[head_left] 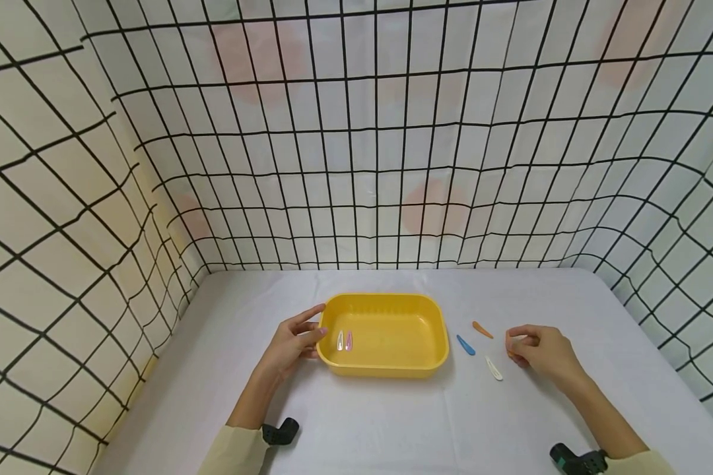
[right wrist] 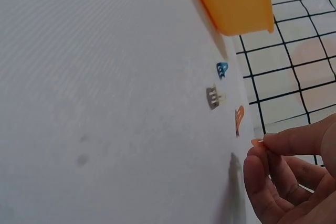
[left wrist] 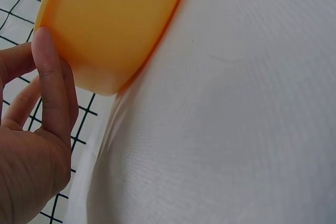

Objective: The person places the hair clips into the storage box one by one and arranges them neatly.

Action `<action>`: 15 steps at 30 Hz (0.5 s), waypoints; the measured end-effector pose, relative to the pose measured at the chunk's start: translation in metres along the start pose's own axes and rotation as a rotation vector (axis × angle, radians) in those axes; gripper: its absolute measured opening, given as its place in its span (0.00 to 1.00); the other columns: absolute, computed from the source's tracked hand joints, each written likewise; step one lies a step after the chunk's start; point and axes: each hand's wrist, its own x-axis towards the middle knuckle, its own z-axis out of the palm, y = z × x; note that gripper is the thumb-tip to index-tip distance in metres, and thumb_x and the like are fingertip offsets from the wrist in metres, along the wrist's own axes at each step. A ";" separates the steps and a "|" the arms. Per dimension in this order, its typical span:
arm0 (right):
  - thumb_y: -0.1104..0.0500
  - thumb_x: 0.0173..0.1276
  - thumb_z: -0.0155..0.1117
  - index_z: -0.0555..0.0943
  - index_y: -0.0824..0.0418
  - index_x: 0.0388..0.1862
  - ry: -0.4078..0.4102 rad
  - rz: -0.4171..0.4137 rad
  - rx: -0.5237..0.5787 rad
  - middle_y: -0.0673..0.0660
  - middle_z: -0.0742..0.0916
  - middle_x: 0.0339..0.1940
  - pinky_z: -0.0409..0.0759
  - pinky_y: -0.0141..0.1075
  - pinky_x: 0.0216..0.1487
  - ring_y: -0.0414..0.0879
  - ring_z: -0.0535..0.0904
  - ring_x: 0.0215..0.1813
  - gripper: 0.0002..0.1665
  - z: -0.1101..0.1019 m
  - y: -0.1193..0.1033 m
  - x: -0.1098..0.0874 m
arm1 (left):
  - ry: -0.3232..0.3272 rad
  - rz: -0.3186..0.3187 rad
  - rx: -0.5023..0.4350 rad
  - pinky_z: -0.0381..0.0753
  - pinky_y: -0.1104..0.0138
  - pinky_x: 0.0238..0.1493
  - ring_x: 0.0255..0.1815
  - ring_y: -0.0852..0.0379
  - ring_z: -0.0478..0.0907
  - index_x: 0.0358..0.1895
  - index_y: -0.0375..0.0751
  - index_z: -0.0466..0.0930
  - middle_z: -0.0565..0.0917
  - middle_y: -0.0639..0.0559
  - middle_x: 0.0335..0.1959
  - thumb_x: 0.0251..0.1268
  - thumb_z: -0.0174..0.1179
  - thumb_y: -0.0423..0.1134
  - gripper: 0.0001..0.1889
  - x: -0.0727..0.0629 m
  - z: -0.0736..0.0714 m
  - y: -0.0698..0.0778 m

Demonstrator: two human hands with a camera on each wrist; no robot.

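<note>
My left hand (head_left: pixel 294 343) grips the left rim of a yellow plastic tray (head_left: pixel 398 333), thumb over the edge and fingers outside. Inside the tray, near that thumb, a pale hair clip (head_left: pixel 340 340) and a pink hair clip (head_left: pixel 348 341) lie side by side. To the right of the tray, my right hand (head_left: pixel 543 353) pinches an orange hair clip (right wrist: pixel 257 142) between thumb and fingertips, above the cloth; most of the clip is hidden by the fingers.
Between tray and right hand lie a blue hair clip (head_left: pixel 466 345), another orange clip (head_left: pixel 482 329) and a white clip (head_left: pixel 494 369). White cloth (head_left: pixel 386 422) covers the table. Black wire mesh (head_left: pixel 374 171) stands behind it and along both sides.
</note>
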 end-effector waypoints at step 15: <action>0.59 0.74 0.65 0.79 0.77 0.59 -0.077 0.044 0.313 0.59 0.91 0.39 0.88 0.33 0.36 0.41 0.86 0.34 0.23 0.004 -0.033 0.006 | 0.003 -0.001 -0.003 0.87 0.70 0.28 0.25 0.57 0.80 0.71 0.59 0.77 0.82 0.42 0.49 0.67 0.68 0.31 0.30 0.001 0.001 0.001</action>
